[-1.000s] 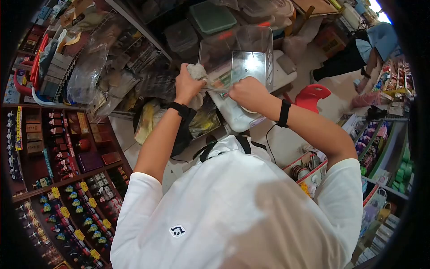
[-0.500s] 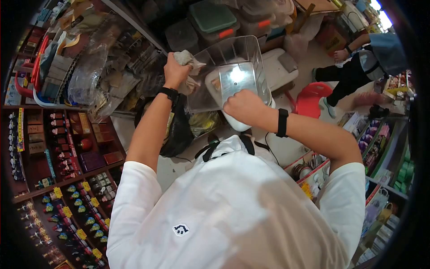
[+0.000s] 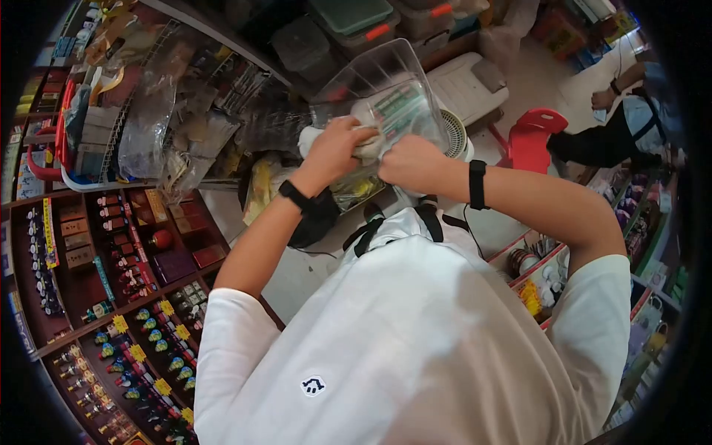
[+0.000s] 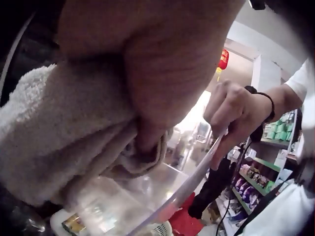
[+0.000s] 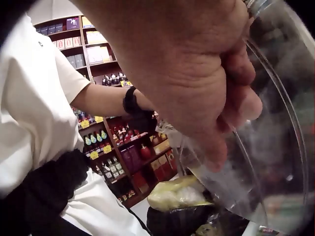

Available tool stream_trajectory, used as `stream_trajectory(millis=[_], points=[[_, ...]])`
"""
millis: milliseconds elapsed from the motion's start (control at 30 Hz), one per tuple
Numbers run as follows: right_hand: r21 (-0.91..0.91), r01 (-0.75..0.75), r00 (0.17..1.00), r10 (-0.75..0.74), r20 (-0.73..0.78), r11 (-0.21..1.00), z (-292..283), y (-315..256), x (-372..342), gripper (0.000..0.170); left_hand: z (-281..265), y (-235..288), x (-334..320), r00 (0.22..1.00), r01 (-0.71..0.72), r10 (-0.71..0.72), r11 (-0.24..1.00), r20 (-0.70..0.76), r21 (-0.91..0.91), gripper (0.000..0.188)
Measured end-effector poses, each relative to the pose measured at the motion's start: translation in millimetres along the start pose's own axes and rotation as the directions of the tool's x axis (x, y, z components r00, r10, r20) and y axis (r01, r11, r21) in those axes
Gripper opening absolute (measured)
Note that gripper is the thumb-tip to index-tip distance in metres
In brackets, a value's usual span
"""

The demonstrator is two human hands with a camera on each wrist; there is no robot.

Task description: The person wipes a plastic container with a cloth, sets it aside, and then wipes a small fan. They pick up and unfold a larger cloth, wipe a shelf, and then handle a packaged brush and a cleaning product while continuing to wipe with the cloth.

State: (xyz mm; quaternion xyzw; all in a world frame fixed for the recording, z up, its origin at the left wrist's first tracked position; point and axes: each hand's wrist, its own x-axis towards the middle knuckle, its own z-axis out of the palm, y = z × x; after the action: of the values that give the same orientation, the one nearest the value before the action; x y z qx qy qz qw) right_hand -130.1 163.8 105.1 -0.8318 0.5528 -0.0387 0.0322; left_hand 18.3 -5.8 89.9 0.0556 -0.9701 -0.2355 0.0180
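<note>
Clear box [image 3: 363,78]: rim [image 4: 196,175] gripped by right hand [image 3: 420,162], likely for steadiness; cloth [image 4: 74,130] bunched in grasp of left hand [image 3: 337,154], probably for firmer hold.

Tight on the left here: plastic-wrapped clutter [image 3: 144,122] crowds that flank, and a black bag [image 3: 320,221] blocks the low route beneath the left hand [image 3: 335,154]. That hand and its cloth [image 3: 307,139] plug the near-left side of the see-through bin [image 3: 371,70], just a narrow gap from the right hand [image 3: 417,161] on the rim. Look further in, though: there's room from above, right up to the far wall! Lidded tubs [image 3: 356,22] stand behind that; a slatted basket [image 3: 456,133] and red chair [image 3: 538,141] obstruct the right.
</note>
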Motion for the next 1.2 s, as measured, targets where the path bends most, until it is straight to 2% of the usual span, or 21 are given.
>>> stream_trajectory(millis=[67, 133, 167, 200, 267, 300, 400, 467, 567, 633, 700, 733, 767, 800, 833, 900, 967, 1000, 1067, 1133, 1200], points=[[-0.014, 0.051, 0.998, -0.051, -0.024, 0.999, -5.8, -8.5, 9.4, 0.009, 29.9, -15.7, 8.1, 1.000, -0.005, 0.005, 1.000, 0.022, -0.009, 0.059], [-0.027, 0.084, 0.995, -0.085, -0.045, 0.996, -7.4, -14.1, 13.8, 0.010, 44.1, -30.0, 14.0, 0.988, -0.104, 0.088, 0.987, 0.130, 0.121, 0.049], [-0.043, 0.074, 0.997, -0.076, -0.022, 0.996, -3.0, -16.0, 12.5, 0.009, 42.9, -36.8, 14.8, 0.973, -0.206, 0.176, 0.955, 0.151, 0.214, 0.040], [-0.061, 0.059, 0.998, -0.059, 0.000, 0.996, -0.5, -16.5, 11.0, 0.009, 41.8, -42.1, 16.0, 0.972, -0.210, 0.180, 0.953, 0.149, 0.217, 0.040], [-0.035, 0.035, 0.999, -0.035, -0.002, 0.999, 4.9, -15.3, 6.9, 0.009, 40.1, -53.0, 18.4, 0.983, -0.135, 0.087, 0.939, 0.162, 0.316, 0.042], [-0.002, 0.023, 1.000, -0.023, -0.002, 1.000, 6.8, -16.3, 5.8, 0.009, 42.9, -68.3, 17.5, 0.990, -0.120, 0.085, 0.915, 0.109, 0.384, 0.042], [0.018, 0.001, 1.000, -0.001, 0.011, 1.000, 10.9, -23.8, 2.0, 0.009, 38.0, -79.5, 14.4, 0.990, -0.066, 0.001, 0.893, 0.144, 0.446, 0.043], [0.018, -0.020, 1.000, 0.020, 0.016, 1.000, 14.2, -20.8, 0.8, 0.009, 34.3, -77.5, 4.9, 0.987, -0.072, 0.001, 0.899, 0.162, 0.432, 0.047], [0.030, -0.064, 0.998, 0.063, 0.003, 0.998, 25.2, -14.2, -1.0, 0.008, 26.2, -70.3, -21.7, 0.978, 0.123, -0.171, 0.936, 0.121, 0.329, 0.059], [0.052, -0.111, 0.994, 0.110, 0.013, 0.992, 37.4, -13.5, -1.4, 0.008, 29.7, -79.1, -46.3, 0.942, 0.238, -0.291, 0.931, 0.166, 0.276, 0.056], [0.075, -0.156, 0.987, 0.153, 0.041, 0.985, 63.7, -9.1, -6.5, 0.009, 43.4, -103.0, -88.0, 0.896, 0.361, -0.394, 0.915, 0.206, 0.179, 0.042], [0.091, -0.193, 0.980, 0.187, 0.067, 0.977, 72.4, -3.4, -11.3, 0.009, 55.9, -118.8, -116.6, 0.902, 0.392, -0.402, 0.915, 0.157, 0.093, 0.045], [0.076, -0.301, 0.954, 0.299, 0.031, 0.951, 74.0, 6.6, -18.3, 0.009, 71.5, -132.7, -148.3, 0.902, 0.419, -0.417, 0.908, 0.109, 0.001, 0.047], [0.123, -0.320, 0.933, 0.335, -0.131, 0.939, 76.0, 23.6, -30.4, 0.009, 87.2, -143.0, -179.6, 0.860, 0.510, -0.510, 0.859, 0.030, -0.033, 0.048], [0.029, -0.407, 0.913, 0.406, 0.027, 0.913, 70.0, 39.9, -40.1, 0.007, 99.3, -145.5, -206.1, 0.803, 0.591, -0.595, 0.803, -0.041, -0.076, 0.049], [0.035, -0.519, 0.855, 0.518, 0.030, 0.854, 64.9, 60.4, -72.8, 0.011, 101.8, -125.1, -238.3, 0.644, 0.743, -0.765, 0.632, -0.023, -0.219, 0.047], [0.020, -0.567, 0.823, 0.564, 0.072, 0.824, 67.7, 69.7, -100.0, 0.015, 142.4, -132.0, -284.2, 0.460, 0.799, -0.885, 0.378, 0.072, -0.467, 0.042], [0.009, -0.614, 0.787, 0.611, 0.091, 0.789, 68.2, 74.0, -110.8, 0.019, 155.5, -121.7, -299.0, 0.421, 0.785, -0.902, 0.307, 0.100, -0.537, 0.043], [-0.002, -0.602, 0.796, 0.601, 0.065, 0.798, 77.1, 72.6, -130.5, 0.021, 199.4, -111.9, -328.9, 0.279, 0.794, -0.952, 0.155, 0.126, -0.588, 0.046], [-0.007, -0.593, 0.805, 0.593, 0.034, 0.805, 90.4, 64.2, -140.7, 0.024, 218.6, -92.1, -338.0, 0.295, 0.808, -0.949, 0.186, 0.110, -0.558, 0.046], [0.095, -0.562, 0.823, 0.566, -0.034, 0.822, 104.0, 56.3, -144.2, 0.022, 224.5, -77.0, -338.6, 0.309, 0.783, -0.935, 0.147, 0.173, -0.604, 0.047]])
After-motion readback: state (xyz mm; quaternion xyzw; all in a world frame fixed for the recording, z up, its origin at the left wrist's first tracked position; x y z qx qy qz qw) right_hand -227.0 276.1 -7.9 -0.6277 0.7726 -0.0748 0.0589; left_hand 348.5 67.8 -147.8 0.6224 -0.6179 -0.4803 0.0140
